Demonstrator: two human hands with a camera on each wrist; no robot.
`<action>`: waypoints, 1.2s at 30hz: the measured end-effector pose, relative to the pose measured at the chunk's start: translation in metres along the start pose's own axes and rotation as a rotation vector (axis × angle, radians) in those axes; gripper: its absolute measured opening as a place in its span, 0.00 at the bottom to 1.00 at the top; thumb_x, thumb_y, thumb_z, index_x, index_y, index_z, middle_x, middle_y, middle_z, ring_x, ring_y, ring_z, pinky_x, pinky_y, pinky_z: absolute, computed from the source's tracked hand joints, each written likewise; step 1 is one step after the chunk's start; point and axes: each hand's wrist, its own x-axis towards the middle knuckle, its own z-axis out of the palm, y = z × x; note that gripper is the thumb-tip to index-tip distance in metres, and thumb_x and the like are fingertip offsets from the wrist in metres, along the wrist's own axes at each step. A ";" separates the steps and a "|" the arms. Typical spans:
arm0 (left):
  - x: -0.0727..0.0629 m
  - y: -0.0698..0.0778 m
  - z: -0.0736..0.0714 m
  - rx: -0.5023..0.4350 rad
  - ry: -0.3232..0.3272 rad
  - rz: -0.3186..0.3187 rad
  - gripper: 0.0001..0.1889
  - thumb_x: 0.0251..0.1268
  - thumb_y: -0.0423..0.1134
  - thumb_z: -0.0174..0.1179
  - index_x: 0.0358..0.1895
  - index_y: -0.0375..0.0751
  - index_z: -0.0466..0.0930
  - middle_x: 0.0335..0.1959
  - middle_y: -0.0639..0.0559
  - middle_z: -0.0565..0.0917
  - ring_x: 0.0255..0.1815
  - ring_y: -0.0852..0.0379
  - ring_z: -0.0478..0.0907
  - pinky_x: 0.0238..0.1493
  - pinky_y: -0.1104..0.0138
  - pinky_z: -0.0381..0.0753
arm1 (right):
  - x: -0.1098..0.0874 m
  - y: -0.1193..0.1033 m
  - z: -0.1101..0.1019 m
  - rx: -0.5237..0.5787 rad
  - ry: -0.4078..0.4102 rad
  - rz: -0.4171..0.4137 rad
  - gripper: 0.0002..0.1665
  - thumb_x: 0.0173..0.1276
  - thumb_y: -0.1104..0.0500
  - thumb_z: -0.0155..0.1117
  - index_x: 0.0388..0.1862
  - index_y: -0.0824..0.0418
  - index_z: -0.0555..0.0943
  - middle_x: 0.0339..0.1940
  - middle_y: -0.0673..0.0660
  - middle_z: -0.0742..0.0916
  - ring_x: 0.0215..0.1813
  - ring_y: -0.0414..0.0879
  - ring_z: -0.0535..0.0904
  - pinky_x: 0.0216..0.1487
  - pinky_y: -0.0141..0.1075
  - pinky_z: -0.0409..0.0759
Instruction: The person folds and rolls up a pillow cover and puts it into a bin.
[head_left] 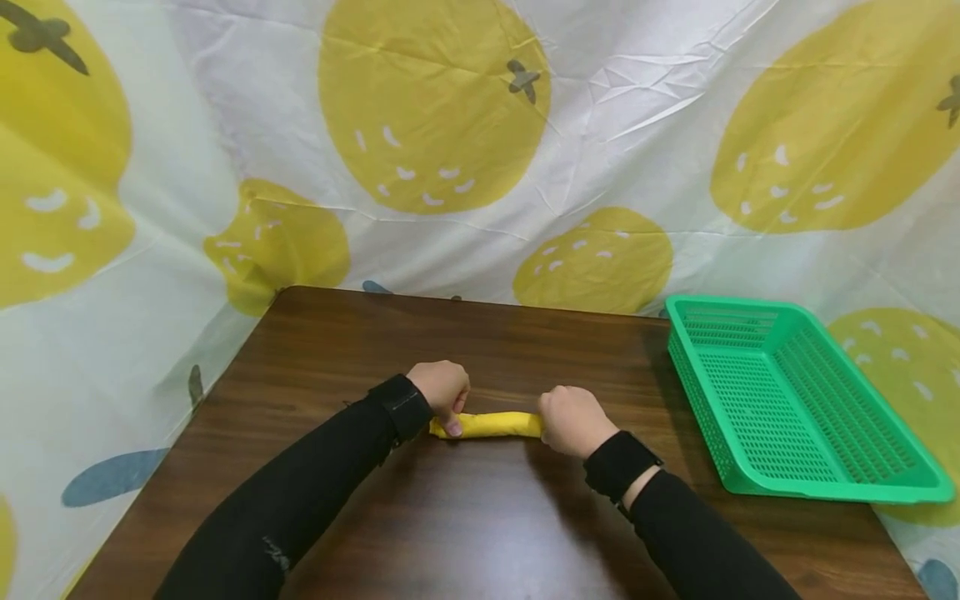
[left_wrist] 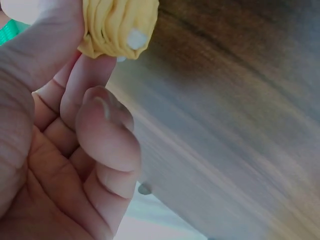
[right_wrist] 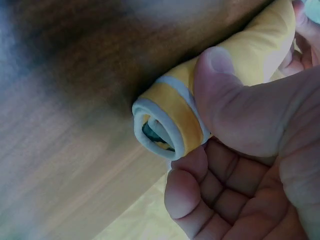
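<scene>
A yellow cloth point(head_left: 497, 425), rolled into a narrow tube, lies across the middle of the dark wooden table point(head_left: 480, 517). My left hand point(head_left: 442, 392) pinches its left end between thumb and fingers. In the left wrist view that end of the cloth point(left_wrist: 120, 27) shows gathered folds and a white spot. At the other end, my right hand point(head_left: 574, 422) grips the roll with the thumb on top and fingers beneath. The right wrist view shows this end of the cloth point(right_wrist: 170, 112) with a white rim, a white stripe and something dark green inside the spiral.
A green plastic basket point(head_left: 738, 454) with slotted walls stands at the table's right side, and nothing shows inside it. A white sheet point(head_left: 420, 250) printed with yellow fruit hangs behind the table and along its left side.
</scene>
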 end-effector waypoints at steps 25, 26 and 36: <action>-0.067 0.034 0.032 0.173 0.422 0.040 0.22 0.51 0.48 0.85 0.35 0.42 0.80 0.27 0.51 0.85 0.28 0.54 0.83 0.32 0.56 0.86 | 0.046 0.042 -0.016 0.282 -0.471 -0.001 0.11 0.67 0.58 0.79 0.27 0.59 0.86 0.24 0.45 0.78 0.30 0.41 0.70 0.37 0.32 0.70; -0.067 0.033 0.033 0.146 0.433 0.032 0.21 0.51 0.48 0.85 0.34 0.43 0.80 0.27 0.51 0.84 0.27 0.55 0.82 0.31 0.56 0.86 | 0.048 0.045 -0.015 0.303 -0.496 0.008 0.11 0.67 0.58 0.79 0.28 0.59 0.87 0.24 0.45 0.79 0.31 0.41 0.71 0.38 0.31 0.71; -0.063 0.028 0.034 0.080 0.445 0.043 0.09 0.59 0.42 0.80 0.28 0.46 0.88 0.26 0.55 0.85 0.28 0.56 0.80 0.33 0.56 0.84 | 0.064 0.058 -0.009 0.378 -0.627 0.044 0.10 0.64 0.52 0.82 0.35 0.56 0.91 0.29 0.47 0.88 0.35 0.42 0.79 0.42 0.35 0.79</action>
